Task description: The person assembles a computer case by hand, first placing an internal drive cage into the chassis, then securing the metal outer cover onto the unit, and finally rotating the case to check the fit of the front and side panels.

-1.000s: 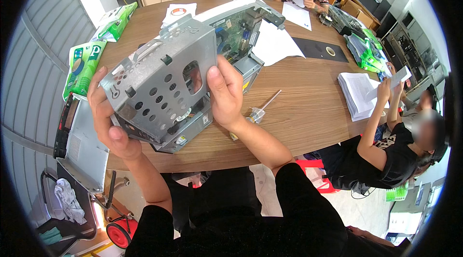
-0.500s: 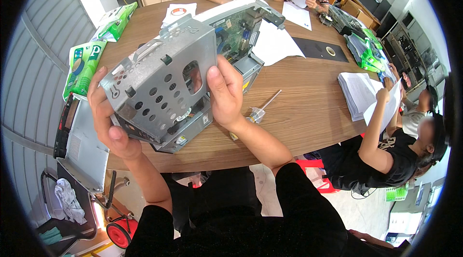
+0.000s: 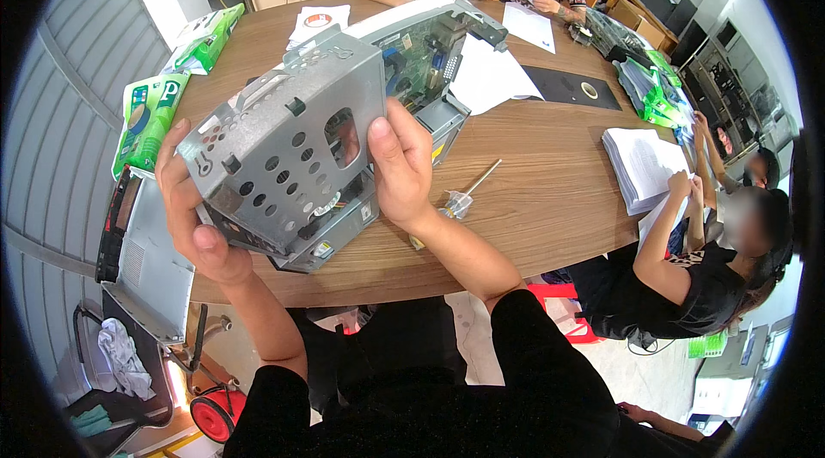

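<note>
Between my two hands is a grey perforated metal drive cage (image 3: 292, 127), tilted up over an opened computer case (image 3: 335, 230). My left hand (image 3: 202, 217) wraps its left edge, with the thumb at the lower corner. On the opposite edge my right hand (image 3: 400, 166) presses its thumb against the metal, beside an oblong cutout. Behind the cage, a green circuit board (image 3: 421, 54) shows inside the case. Whether the cage is still joined to the case is hidden. To the right of my right hand lies a screwdriver (image 3: 483, 179) by a small clear plastic bag (image 3: 455, 204).
Green packages (image 3: 150, 119) lie along the table's left edge, above a detached grey side panel (image 3: 150, 252). A paper stack (image 3: 640, 166) sits at right, near a seated person in black (image 3: 713, 277). Tape (image 3: 589, 90) rests on a black strip. Two people sit across the table.
My hands and the metal cage hold almost the same position. At right, the person in black has lowered the lifted sheet toward the table edge. Across the table, people's hands have shifted.
</note>
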### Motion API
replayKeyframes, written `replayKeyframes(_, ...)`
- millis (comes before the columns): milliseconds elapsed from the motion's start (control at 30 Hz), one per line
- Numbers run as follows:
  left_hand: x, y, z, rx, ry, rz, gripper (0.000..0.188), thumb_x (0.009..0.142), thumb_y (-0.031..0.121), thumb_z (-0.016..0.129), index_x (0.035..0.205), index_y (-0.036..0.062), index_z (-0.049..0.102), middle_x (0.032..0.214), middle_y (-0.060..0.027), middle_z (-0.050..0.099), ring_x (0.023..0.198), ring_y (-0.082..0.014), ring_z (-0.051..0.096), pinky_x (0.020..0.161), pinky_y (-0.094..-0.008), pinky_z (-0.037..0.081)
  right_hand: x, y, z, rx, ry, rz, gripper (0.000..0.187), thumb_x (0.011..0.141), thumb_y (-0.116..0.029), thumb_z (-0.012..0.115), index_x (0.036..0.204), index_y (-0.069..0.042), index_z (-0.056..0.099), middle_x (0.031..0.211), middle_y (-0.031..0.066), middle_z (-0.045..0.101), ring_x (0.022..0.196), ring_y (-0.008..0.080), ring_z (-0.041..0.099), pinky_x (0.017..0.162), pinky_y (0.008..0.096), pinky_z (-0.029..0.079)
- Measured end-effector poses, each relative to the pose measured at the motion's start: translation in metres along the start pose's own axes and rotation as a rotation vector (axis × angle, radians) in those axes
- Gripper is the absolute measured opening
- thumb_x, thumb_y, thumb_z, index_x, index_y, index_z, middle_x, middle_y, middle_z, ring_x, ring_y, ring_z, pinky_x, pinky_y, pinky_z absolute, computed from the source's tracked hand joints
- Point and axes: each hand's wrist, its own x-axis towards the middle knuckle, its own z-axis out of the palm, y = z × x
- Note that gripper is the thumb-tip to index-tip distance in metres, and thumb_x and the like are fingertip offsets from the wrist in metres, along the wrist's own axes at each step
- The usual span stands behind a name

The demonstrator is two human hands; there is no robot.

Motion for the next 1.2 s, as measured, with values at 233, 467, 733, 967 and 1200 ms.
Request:
replayKeyframes(233, 0.001, 0.001, 0.0, 0.001, 0.001, 0.007, 0.071, 0.095, 0.064, 0.03, 0.088, -0.0008, 0.06, 0.106, -0.017, 0.064, 0.12, -0.0425, 0.048, 0.104, -0.0528, 0.03, 0.001, 0.0, 0.002, 0.006, 0.044, -0.033, 0.038, 0.1, -0.034, 0.047, 0.08, -0.003, 0.051, 0.067, 0.0005, 0.054, 0.058, 0.0062, 0.042, 0.051, 0.0234, 0.033)
replayKeyframes(467, 0.001, 0.001, -0.001, 0.001, -0.007, 0.007, 0.072, 0.095, 0.064, 0.03, 0.09, -0.001, 0.06, 0.107, -0.0173, 0.064, 0.12, -0.0424, 0.048, 0.104, -0.0524, 0.03, -0.002, 0.002, -0.006, -0.024, -0.04, 0.014, 0.04, 0.101, -0.033, 0.044, 0.104, 0.005, 0.056, 0.082, 0.0069, 0.059, 0.068, 0.0106, 0.054, 0.063, 0.0238, 0.044)
replayKeyframes(733, 0.001, 0.0, 0.0, -0.004, -0.009, 0.009, 0.072, 0.095, 0.063, 0.029, 0.091, -0.0012, 0.06, 0.108, -0.0177, 0.064, 0.12, -0.0421, 0.048, 0.104, -0.0524, 0.03, -0.002, 0.003, -0.007, -0.027, -0.053, 0.022, 0.04, 0.101, -0.033, 0.044, 0.103, 0.005, 0.056, 0.081, 0.0072, 0.059, 0.068, 0.0103, 0.054, 0.062, 0.0232, 0.044)
replayKeyframes(967, 0.001, 0.0, 0.0, -0.002, -0.007, 0.008, 0.072, 0.095, 0.063, 0.029, 0.092, -0.001, 0.06, 0.108, -0.0176, 0.064, 0.12, -0.0419, 0.048, 0.104, -0.0524, 0.03, -0.002, 0.002, -0.007, -0.016, -0.04, 0.022, 0.04, 0.101, -0.033, 0.044, 0.104, 0.006, 0.055, 0.081, 0.0072, 0.059, 0.068, 0.0103, 0.054, 0.063, 0.0231, 0.044)
replayKeyframes(1200, 0.001, -0.001, -0.001, 0.004, -0.018, 0.012, 0.072, 0.095, 0.064, 0.029, 0.091, -0.0008, 0.06, 0.108, -0.0175, 0.064, 0.12, -0.0421, 0.048, 0.104, -0.0526, 0.03, -0.003, 0.004, -0.008, -0.014, -0.049, 0.029, 0.04, 0.101, -0.033, 0.044, 0.105, 0.006, 0.055, 0.082, 0.0075, 0.06, 0.068, 0.0105, 0.054, 0.063, 0.0232, 0.044)
